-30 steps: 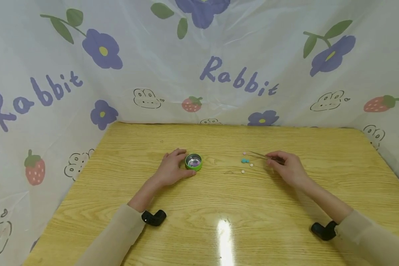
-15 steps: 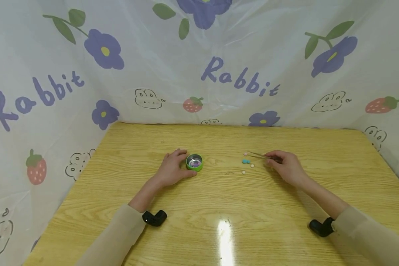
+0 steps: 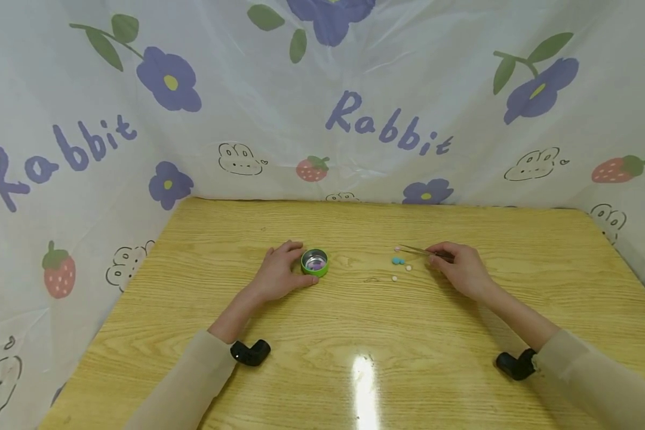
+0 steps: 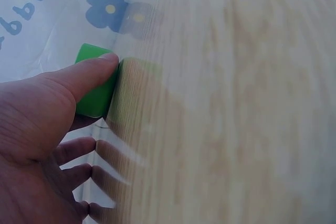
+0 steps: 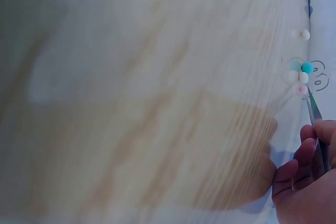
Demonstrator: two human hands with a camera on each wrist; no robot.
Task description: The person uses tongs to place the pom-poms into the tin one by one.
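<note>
My left hand (image 3: 279, 272) holds a small round green tin (image 3: 315, 272), thumb at its near side and index finger at its far side. The tin stands on the table with its silver inside facing up and purple bits at the bottom. In the left wrist view the thumb lies along the tin's green wall (image 4: 97, 100). My right hand (image 3: 464, 269) pinches metal tweezers (image 3: 420, 251) between thumb and fingers. Their tips reach a pink bead (image 3: 397, 248). Near it lie blue beads (image 3: 396, 261) and two whitish beads, one (image 3: 408, 268) closer to the hand, the other (image 3: 395, 279) nearer the front.
The wood-grain table (image 3: 322, 334) runs back to a white printed curtain (image 3: 269, 107), which also hangs along the left side. Black wrist devices sit at both cuffs, one on the left (image 3: 250, 353) and one on the right (image 3: 516, 365).
My right hand has moved slightly left, bringing the tweezer tips from beside the pink bead onto it. The left hand and the tin have stayed in place.
</note>
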